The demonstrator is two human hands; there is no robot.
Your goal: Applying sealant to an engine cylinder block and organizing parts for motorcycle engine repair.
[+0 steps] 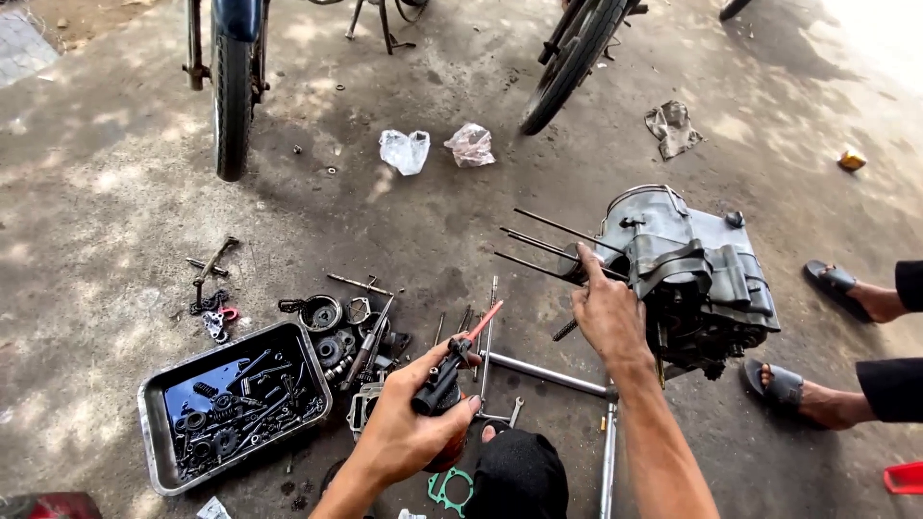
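Tray (154, 423) is sitting lower left of frame: steel, rectangular, holding dark oily fluid with gears, springs, bolts and small shafts lying in it. More loose parts are spilling just outside its upper right corner: a round bearing piece (320, 313), sprockets, a ratchet-type tool. Two clear plastic bags (405, 151) are lying upper centre, near the wheels; contents too small to tell.

Left hand (404, 432) is gripping a black spray can (440, 383), fingers wrapped tight round it, its red straw (486, 319) pointing up-right toward the engine. Right hand (608, 312) is resting on the engine (697, 274), centre right; index finger extended along the long studs (548, 252), other fingers curled loosely, not clearly clamping anything.

Engine is sitting on the concrete, studs sticking out to the left. A steel frame (543, 373) of tube is lying just below it, between the two hands.

Edges: bike wheel (231, 91) is standing upper left, second wheel (575, 60) upper centre. Another person's sandalled feet (784, 384) are planted right of the engine, close to it. Rag (672, 128) is lying upper right. Green gasket (450, 490) is lying at bottom centre, beside a dark knee.

Open room: bare concrete is running wide across the left and the middle band between the bags and the parts; right side is getting tight between engine and feet.
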